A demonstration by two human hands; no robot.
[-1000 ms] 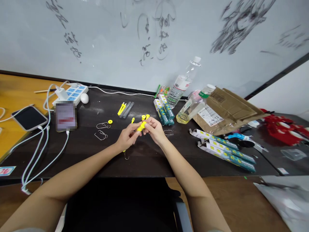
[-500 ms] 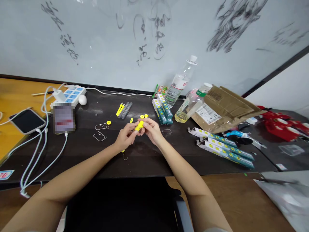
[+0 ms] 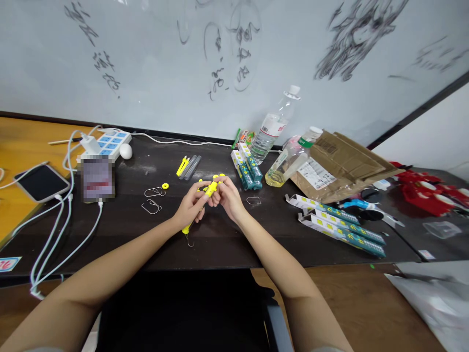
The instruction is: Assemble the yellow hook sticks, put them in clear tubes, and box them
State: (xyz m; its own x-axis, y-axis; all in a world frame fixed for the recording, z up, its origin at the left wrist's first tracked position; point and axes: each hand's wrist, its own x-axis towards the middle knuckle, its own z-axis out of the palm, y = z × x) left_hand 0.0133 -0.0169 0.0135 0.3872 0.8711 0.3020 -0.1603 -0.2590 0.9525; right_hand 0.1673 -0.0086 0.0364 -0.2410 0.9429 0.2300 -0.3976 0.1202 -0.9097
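Observation:
Both hands are closed around a spring scale (image 3: pixel 211 188) held slanting above the dark desk. My left hand (image 3: pixel 190 206) grips its body, fingers wrapped over the middle. The fingers of my right hand (image 3: pixel 227 196) pinch the yellow upper end. Below my left hand the yellow lower end and a thin metal hook (image 3: pixel 189 240) stick out. Just behind the hands lie small yellow rings (image 3: pixel 221 175), partly hidden by fingers. To the left are bent wire hooks (image 3: pixel 151 207) and one yellow ring (image 3: pixel 165 186). Farther back rest clear tubes (image 3: pixel 192 167) beside yellow inner pieces (image 3: pixel 182 166).
Printed boxes (image 3: pixel 246 166) stand near a water bottle (image 3: pixel 271 128) and a bottle of yellow liquid (image 3: pixel 276 177). More long boxes (image 3: pixel 344 227) lie right, before a cardboard parcel (image 3: pixel 340 159). A wire loop (image 3: pixel 253 200) lies right of the hands; phones, a power strip (image 3: pixel 112 144) and cables are left.
The yellow upper end has tilted and more of the scale's body shows between and below my hands. My left-hand fingers have shifted along it; the other things stay put.

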